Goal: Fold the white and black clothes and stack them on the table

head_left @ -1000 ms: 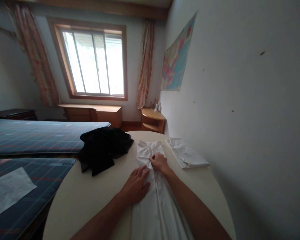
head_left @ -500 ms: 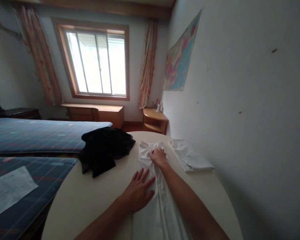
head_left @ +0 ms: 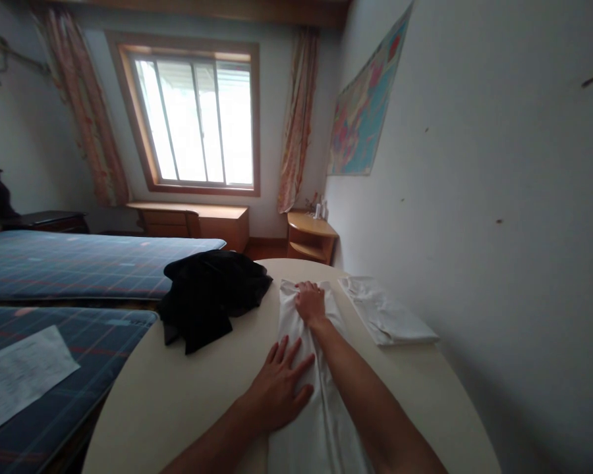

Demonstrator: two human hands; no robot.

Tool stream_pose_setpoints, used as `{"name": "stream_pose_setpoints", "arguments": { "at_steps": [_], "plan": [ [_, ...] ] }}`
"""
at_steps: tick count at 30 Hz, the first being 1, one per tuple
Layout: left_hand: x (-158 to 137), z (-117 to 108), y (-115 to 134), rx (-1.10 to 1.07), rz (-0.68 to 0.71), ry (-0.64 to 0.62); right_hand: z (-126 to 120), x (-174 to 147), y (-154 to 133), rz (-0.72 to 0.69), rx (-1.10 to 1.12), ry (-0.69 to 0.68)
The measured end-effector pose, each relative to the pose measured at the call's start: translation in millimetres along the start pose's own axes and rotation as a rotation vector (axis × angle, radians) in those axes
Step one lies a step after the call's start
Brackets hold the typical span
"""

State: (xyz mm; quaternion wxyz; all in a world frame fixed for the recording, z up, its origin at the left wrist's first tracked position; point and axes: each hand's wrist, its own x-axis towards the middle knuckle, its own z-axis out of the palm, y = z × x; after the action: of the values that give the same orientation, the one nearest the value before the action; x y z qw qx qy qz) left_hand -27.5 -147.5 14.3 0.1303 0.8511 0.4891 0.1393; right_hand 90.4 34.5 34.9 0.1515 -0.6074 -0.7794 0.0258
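A long white garment (head_left: 299,447), apparently trousers folded lengthwise, runs away from me down the round table (head_left: 188,415). My left hand (head_left: 279,388) lies flat on its left side with the fingers spread. Farther up, near the gathered far end, my right hand (head_left: 310,304) rests palm down on the cloth, fingers stretched forward and slightly bent. A lengthwise crease shows between my arms. My right forearm covers part of the garment's right side.
A black garment (head_left: 210,293) lies in a heap at the table's left. On the right is a folded white cloth (head_left: 390,316), close to the wall (head_left: 474,283). Plaid mattresses (head_left: 99,263), one bearing a sheet of paper (head_left: 24,375), stand left of the table.
My right hand has slid a little forward towards the garment's far end, its fingers going from bunched to stretched out. My left hand stays flat on the cloth. The view has shifted slightly.
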Motion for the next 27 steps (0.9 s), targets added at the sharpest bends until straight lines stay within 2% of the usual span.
{"name": "stream_pose_setpoints", "arguments": {
  "at_steps": [3, 7, 11, 21, 27],
  "plan": [
    [0.2, -0.4, 0.3, 0.006, 0.000, -0.002, 6.7, 0.5, -4.7, -0.148, 0.019, -0.128],
    [0.4, -0.2, -0.7, 0.014, 0.001, -0.007, 15.2, 4.8, -4.9, -0.155, 0.005, -0.244],
    [0.8, -1.3, -1.1, 0.008, 0.013, 0.002, 16.9, 10.1, -7.0, -0.127, -0.021, -0.259],
    [-6.3, -4.5, 5.3, -0.011, 0.032, -0.050, 24.5, 19.7, -12.6, -0.239, -0.023, -0.282],
    [-6.1, -8.3, 8.1, -0.034, 0.009, -0.077, 30.6, 37.8, -16.4, -0.132, -0.028, -0.277]
  ]
}}
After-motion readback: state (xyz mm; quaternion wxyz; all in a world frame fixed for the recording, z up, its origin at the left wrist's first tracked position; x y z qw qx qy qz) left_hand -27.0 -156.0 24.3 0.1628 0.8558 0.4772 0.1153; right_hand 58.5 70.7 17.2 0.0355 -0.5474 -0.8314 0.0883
